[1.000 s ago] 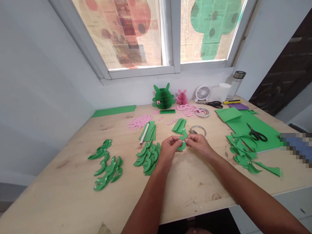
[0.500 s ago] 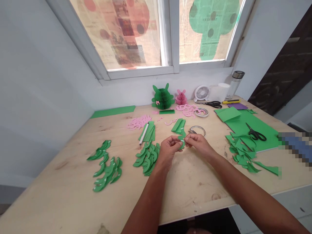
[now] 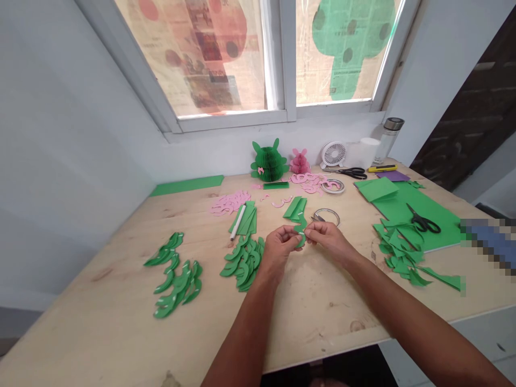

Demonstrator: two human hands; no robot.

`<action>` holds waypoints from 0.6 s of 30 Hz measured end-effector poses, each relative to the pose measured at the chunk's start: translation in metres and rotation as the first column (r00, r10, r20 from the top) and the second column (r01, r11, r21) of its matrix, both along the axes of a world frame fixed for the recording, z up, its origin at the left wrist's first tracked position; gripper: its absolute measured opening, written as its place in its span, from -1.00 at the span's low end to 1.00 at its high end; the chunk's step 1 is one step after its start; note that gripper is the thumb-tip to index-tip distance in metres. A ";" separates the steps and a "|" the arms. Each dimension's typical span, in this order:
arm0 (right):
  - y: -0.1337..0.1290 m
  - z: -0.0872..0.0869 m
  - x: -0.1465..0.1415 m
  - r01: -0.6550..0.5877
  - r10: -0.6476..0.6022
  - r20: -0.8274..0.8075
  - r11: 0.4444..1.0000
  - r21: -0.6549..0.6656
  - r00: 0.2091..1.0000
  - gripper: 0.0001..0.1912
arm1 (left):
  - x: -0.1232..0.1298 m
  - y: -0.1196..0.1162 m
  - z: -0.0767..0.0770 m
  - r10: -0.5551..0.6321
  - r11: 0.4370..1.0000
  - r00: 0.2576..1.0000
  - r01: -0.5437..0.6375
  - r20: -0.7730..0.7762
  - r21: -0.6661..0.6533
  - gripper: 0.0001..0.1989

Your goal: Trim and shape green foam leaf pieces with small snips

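Note:
Between my two hands, above the wooden table, is a curvy green paper cutout (image 3: 301, 230) with small white strips on it. My left hand (image 3: 283, 242) pinches its left side between thumb and fingers. From the right, the fingertips of my right hand (image 3: 323, 235) are pressed together at the cutout's edge. Beside my left hand lies a pile of curved green paper pieces (image 3: 243, 263). Farther left are more green cutouts (image 3: 177, 287) with white strips on them. Just beyond my hands are folded green papers (image 3: 295, 208) and a tape roll (image 3: 331, 210).
A white pen (image 3: 237, 221) rests on green strips. Pink cutouts (image 3: 231, 202) lie behind. At right are green scraps (image 3: 399, 247) and black scissors (image 3: 423, 219) on green sheets. Along the wall stand a green honeycomb figure (image 3: 269, 163), a small fan (image 3: 334, 155) and a bottle (image 3: 389, 142).
My right fingertips have shifted very slightly at the cutout's edge. Otherwise both hands and the things on the table look the same.

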State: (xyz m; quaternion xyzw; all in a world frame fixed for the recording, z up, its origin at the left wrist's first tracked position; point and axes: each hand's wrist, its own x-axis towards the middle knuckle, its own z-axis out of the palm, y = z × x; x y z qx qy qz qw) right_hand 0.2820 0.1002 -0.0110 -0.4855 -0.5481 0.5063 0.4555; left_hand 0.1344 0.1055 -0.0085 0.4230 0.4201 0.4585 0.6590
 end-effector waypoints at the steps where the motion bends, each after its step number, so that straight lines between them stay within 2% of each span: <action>1: 0.000 0.000 0.000 0.004 -0.004 0.006 1.000 0.002 1.000 -0.74 | 0.000 0.000 0.000 -0.003 1.000 1.000 0.003 0.000 0.002 -0.74; 18: 0.001 -0.003 0.001 0.022 -0.024 0.086 1.000 0.018 0.996 -0.78 | 0.001 0.000 -0.001 0.028 0.999 1.000 -0.028 -0.006 -0.017 -0.75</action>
